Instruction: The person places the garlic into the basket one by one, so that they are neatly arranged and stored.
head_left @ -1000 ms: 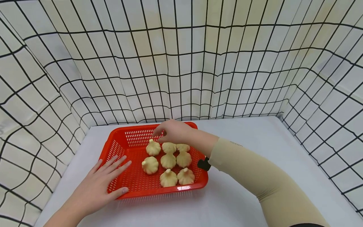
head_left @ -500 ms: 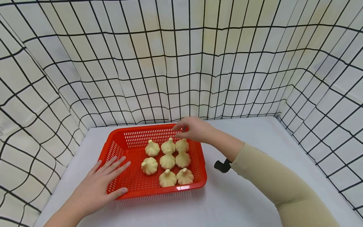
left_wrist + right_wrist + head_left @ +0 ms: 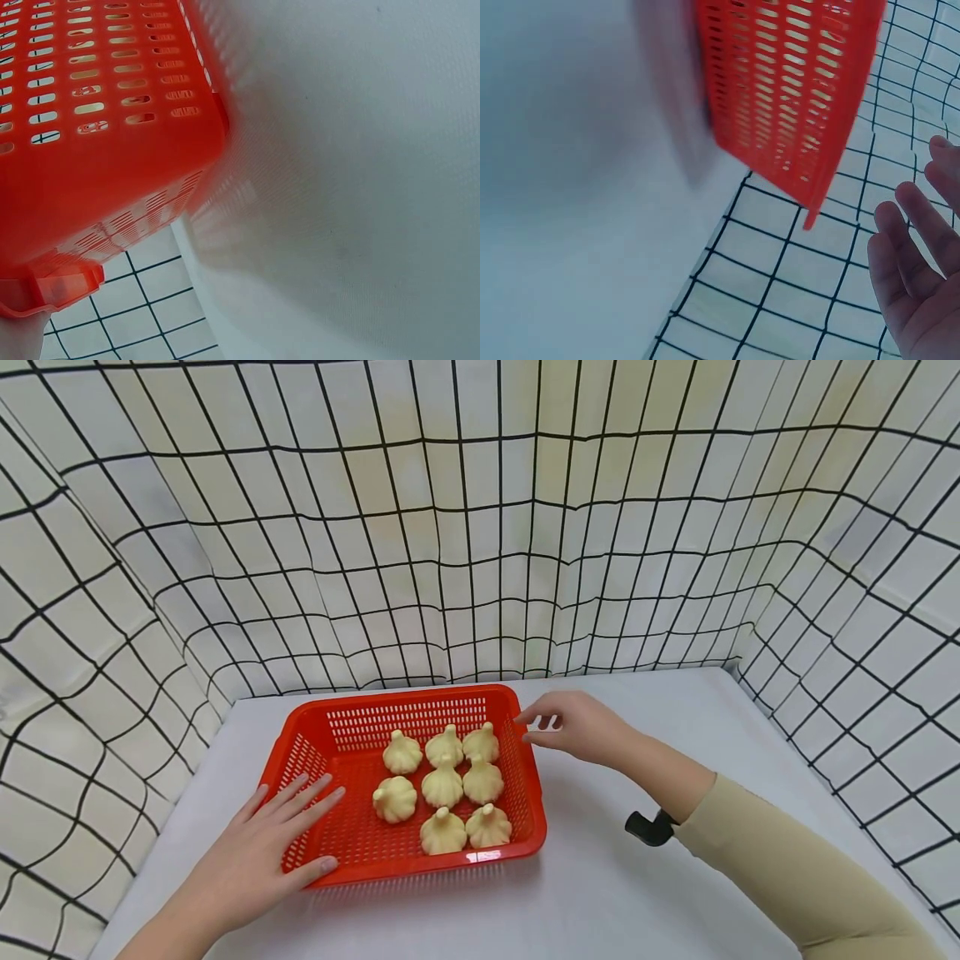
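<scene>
A red plastic basket (image 3: 352, 870) with slotted walls stands on the white table. Inside it, toward the right, lie several pale garlic bulbs (image 3: 442, 787), most with their stems up. My left hand (image 3: 258, 847) rests on the basket's left rim with its fingers spread straight over the inside. Just off the basket's right rim hovers my right hand (image 3: 573, 725), its fingers loosely bent and nothing in them. In the right wrist view its fingers (image 3: 919, 251) are apart from the basket wall (image 3: 795, 90). The left wrist view shows mostly the basket's outer side (image 3: 105, 165).
White cloth walls with a black grid (image 3: 480, 527) enclose the table at the back and both sides. The white tabletop (image 3: 600, 893) extends right and in front of the basket. A black wrist device (image 3: 649, 828) sits under the right forearm.
My right hand has moved right, from above the back garlic bulbs to outside the basket's right rim, uncovering those bulbs. The left hand and the basket stay nearly still.
</scene>
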Tool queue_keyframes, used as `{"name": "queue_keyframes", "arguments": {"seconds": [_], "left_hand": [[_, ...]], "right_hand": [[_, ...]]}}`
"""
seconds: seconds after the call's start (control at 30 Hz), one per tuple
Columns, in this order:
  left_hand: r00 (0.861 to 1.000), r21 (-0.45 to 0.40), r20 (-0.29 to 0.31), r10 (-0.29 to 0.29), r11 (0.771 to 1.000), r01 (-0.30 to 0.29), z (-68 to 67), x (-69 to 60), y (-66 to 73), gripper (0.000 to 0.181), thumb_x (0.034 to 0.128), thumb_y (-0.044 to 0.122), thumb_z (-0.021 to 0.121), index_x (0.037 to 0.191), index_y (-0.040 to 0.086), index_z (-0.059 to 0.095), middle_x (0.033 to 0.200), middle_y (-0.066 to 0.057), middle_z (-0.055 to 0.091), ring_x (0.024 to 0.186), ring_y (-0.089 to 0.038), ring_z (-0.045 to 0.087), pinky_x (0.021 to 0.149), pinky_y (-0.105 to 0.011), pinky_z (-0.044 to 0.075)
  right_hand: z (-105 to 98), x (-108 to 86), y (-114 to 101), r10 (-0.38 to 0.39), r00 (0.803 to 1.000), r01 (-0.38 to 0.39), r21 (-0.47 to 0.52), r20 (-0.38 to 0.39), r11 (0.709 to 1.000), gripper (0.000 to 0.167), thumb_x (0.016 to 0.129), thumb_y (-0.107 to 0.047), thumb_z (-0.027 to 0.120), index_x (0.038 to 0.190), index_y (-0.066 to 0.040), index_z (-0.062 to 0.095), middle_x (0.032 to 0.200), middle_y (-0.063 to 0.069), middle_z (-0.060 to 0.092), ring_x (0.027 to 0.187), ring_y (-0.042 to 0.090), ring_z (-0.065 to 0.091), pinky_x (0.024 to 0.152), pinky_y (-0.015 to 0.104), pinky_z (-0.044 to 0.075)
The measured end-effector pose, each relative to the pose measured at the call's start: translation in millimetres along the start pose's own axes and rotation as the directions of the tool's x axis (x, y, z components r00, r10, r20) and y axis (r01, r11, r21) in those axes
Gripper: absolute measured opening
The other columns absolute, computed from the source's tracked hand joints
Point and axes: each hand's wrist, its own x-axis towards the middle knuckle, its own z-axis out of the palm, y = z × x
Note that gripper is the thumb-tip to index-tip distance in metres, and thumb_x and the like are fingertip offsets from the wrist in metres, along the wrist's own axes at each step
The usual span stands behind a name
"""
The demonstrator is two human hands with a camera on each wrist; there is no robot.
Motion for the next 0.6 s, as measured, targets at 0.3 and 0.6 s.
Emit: {"name": "queue_keyframes", "arguments": {"seconds": [0.3, 0.6], "left_hand": [[1.0, -0.005, -0.006, 0.0, 1.0, 0.0, 0.0, 0.3, 2.8, 0.078, 0.0853, 0.067, 0.062, 0.15, 0.026, 0.046, 0.156, -0.004, 0.04, 0.143, -0.037, 0.032, 0.12, -0.039, -0.012], [1.0, -0.01, 0.011, -0.008, 1.0, 0.008, -0.6, 1.3, 4.4, 0.079, 0.085, 0.068, 0.061, 0.15, 0.026, 0.046, 0.157, -0.004, 0.038, 0.143, -0.037, 0.031, 0.119, -0.038, -0.014]], "right_hand": [[3, -45.4, 35, 0.01, 0.999, -0.011, -0.024, -0.044, 1.0, 0.026, 0.088, -0.024, 0.076, 0.115, -0.021, 0.074, 0.107, -0.011, 0.07, 0.092, 0.011, 0.061, 0.082, 0.037, 0.056], [3, -81.9, 55, 0.054, 0.997, -0.055, -0.018, -0.063, 0.998, 0.026, 0.089, -0.024, 0.076, 0.114, -0.026, 0.074, 0.104, -0.018, 0.068, 0.094, 0.011, 0.061, 0.083, 0.038, 0.055]]}}
